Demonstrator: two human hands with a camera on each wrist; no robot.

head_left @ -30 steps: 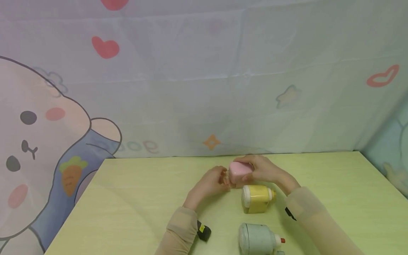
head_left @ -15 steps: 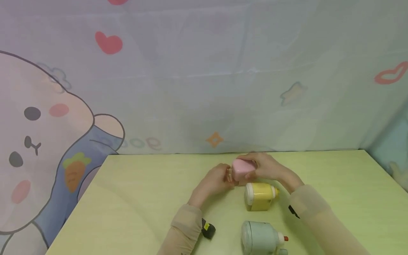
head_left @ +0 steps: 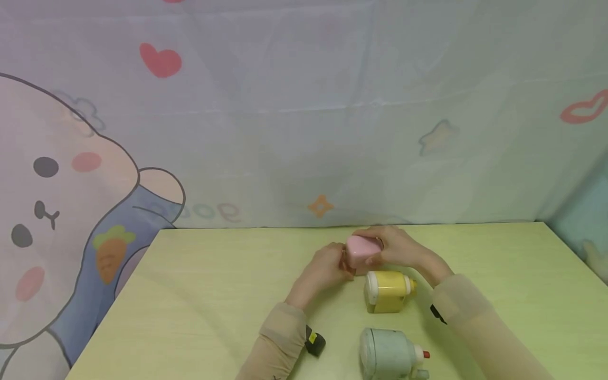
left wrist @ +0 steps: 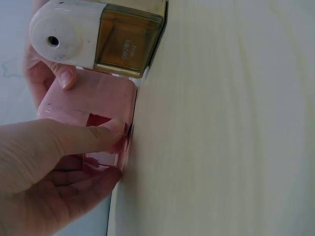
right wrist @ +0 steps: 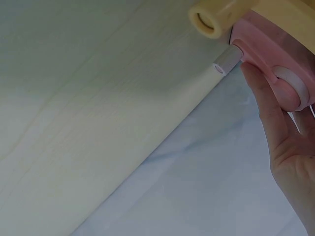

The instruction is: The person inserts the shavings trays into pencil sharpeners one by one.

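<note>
A pink crank pencil sharpener stands at the back of the table. My right hand grips its body from the right. In the right wrist view the fingers of my right hand lie along the sharpener's crank side. My left hand is at its left side. Thumb and fingers of my left hand pinch the see-through shavings drawer, right at the body's dark opening. Just in front stands a yellow pencil sharpener with a white face and tinted drawer.
A grey-green pencil sharpener with a red tip stands at the front, partly cut off by the view's edge. The pale wooden table ends at a printed cloth backdrop close behind the hands.
My left hand has moved right, bringing the drawer closer against the pink pencil sharpener. My right hand keeps its grip on the body. The head view has shifted slightly.
</note>
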